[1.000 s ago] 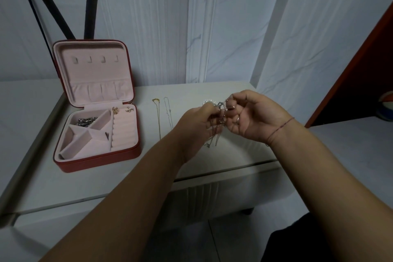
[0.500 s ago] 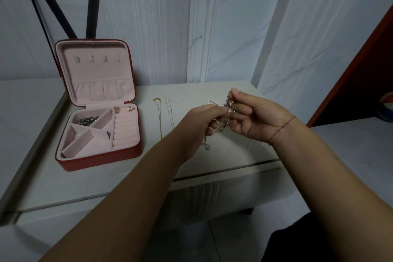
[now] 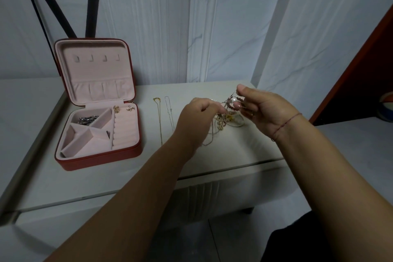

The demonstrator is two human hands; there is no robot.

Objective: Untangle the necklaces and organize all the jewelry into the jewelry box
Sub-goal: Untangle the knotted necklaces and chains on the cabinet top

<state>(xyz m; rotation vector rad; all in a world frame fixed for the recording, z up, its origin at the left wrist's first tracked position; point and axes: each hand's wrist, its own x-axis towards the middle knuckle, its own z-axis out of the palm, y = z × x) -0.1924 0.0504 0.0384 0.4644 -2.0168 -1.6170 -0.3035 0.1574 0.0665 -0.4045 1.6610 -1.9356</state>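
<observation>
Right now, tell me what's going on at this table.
A person is picking apart a tangle of necklaces with both hands over the table. The left hand pinches one side of it. The right hand pinches a strand by a pearl. A gold chain and a silver chain lie straight on the table beside the open box. The box holds silver pieces in a back compartment and two earrings above the ring rolls.
</observation>
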